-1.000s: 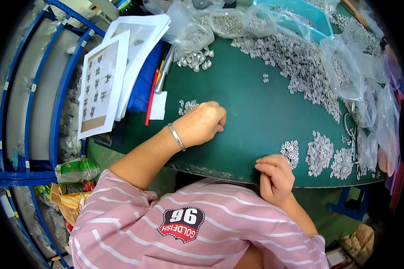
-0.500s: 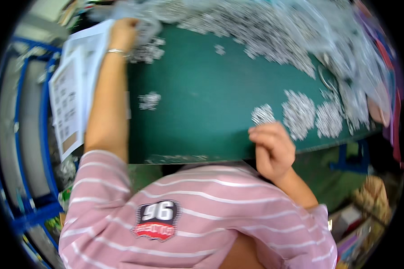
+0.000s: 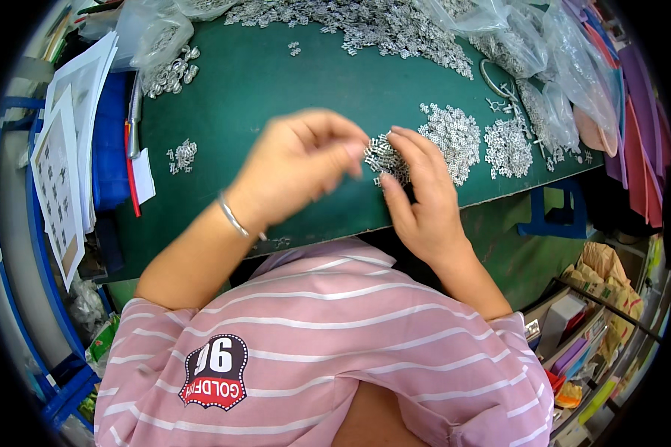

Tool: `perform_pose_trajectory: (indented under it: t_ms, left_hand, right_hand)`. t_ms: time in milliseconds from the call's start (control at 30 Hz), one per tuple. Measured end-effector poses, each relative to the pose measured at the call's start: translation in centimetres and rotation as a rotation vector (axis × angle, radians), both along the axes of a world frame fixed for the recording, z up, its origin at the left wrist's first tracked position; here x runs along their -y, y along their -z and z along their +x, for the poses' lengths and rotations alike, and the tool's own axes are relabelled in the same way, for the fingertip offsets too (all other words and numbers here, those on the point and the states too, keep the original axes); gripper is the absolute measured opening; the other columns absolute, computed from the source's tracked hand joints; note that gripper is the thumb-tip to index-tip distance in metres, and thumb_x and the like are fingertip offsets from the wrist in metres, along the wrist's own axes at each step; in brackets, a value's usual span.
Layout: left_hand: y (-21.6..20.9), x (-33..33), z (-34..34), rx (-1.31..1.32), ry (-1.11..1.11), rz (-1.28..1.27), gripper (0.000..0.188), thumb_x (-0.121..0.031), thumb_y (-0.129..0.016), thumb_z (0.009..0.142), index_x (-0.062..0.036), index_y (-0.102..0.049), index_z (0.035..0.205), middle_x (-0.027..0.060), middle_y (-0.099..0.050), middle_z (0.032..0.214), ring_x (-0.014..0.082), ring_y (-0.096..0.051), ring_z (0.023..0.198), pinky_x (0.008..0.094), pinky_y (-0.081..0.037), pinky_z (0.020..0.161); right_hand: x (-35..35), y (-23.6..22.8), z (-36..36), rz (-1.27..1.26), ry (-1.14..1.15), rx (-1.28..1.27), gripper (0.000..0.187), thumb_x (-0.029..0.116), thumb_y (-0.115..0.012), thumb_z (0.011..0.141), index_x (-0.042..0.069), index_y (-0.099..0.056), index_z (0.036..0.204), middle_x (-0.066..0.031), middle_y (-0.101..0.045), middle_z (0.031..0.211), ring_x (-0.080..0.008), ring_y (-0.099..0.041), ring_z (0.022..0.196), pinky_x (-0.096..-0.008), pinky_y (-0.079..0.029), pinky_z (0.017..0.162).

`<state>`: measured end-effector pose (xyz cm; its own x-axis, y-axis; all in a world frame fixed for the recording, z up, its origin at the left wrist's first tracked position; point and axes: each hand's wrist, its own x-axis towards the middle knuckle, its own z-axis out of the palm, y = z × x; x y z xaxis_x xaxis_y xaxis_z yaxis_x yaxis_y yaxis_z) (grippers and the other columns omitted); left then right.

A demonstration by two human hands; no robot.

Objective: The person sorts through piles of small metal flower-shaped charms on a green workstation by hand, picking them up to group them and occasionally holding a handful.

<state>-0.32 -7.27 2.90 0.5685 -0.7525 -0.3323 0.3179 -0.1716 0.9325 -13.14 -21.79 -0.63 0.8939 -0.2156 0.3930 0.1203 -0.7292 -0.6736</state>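
My left hand [image 3: 294,167], with a silver bangle at its wrist, hangs over the green table. Its thumb and fingertips are drawn together at the left edge of a small heap of silver metal pieces [image 3: 385,158]; anything between them is hidden. My right hand [image 3: 427,197] reaches in from the other side. Its fingers touch the heap's right edge, with the thumb held apart at the near side. Right of it lie a bigger heap of small metal pieces [image 3: 455,141] and another heap [image 3: 508,149].
A large mass of metal pieces [image 3: 365,26] and clear plastic bags [image 3: 574,71] covers the table's far side. Ring-like parts [image 3: 175,73] and a little pile [image 3: 182,156] lie left. Printed sheets [image 3: 48,179] stand beside a blue bin [image 3: 112,141]. A blue stool [image 3: 555,216] is below.
My left hand has come back from the bag at the far left to the small heap. My right hand has moved up to the heap, its fingers spreading. The view has shifted.
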Motion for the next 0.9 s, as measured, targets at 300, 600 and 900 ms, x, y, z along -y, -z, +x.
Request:
perform_pose_trajectory:
  t_ms: [300, 600, 900]
  left_hand:
    - [1.1, -0.9, -4.6, -0.478, -0.106, -0.123, 0.012, -0.012, -0.057, 0.088, -0.0029, -0.058, 0.095, 0.0011, -0.055, 0.072, 0.0035, -0.038, 0.049, 0.0175, -0.029, 0.042]
    - [1.7, -1.9, -1.2, -0.703, -0.624, -0.461, 0.013, -0.012, -0.053, 0.090, -0.0027, -0.053, 0.098, 0.0006, -0.051, 0.073, 0.0073, -0.040, 0.054, 0.0211, -0.033, 0.047]
    - [2.6, 0.2, -1.2, -0.736, -0.773, -0.415, 0.027, -0.018, -0.045, 0.091, 0.0007, -0.053, 0.109, 0.0131, -0.055, 0.113, 0.0242, -0.052, 0.107, 0.0347, -0.043, 0.091]
  right_hand:
    - [-0.4, 2.3, 2.0, -0.325, -0.038, 0.089, 0.017, 0.012, -0.065, 0.074, 0.004, -0.056, 0.085, -0.0122, -0.051, 0.090, -0.0313, -0.049, 0.081, -0.0396, -0.043, 0.068]
    - [0.0, 2.4, 3.3, -0.508, -0.132, 0.153, 0.020, 0.010, -0.065, 0.072, 0.006, -0.046, 0.067, -0.0074, -0.045, 0.063, -0.0248, -0.048, 0.058, -0.0359, -0.044, 0.049]
    - [0.2, 1.0, 6.0, 0.066, 0.006, -0.009, 0.027, 0.013, -0.063, 0.080, 0.008, -0.045, 0.061, -0.0031, -0.042, 0.055, -0.0164, -0.050, 0.052, -0.0292, -0.041, 0.043]
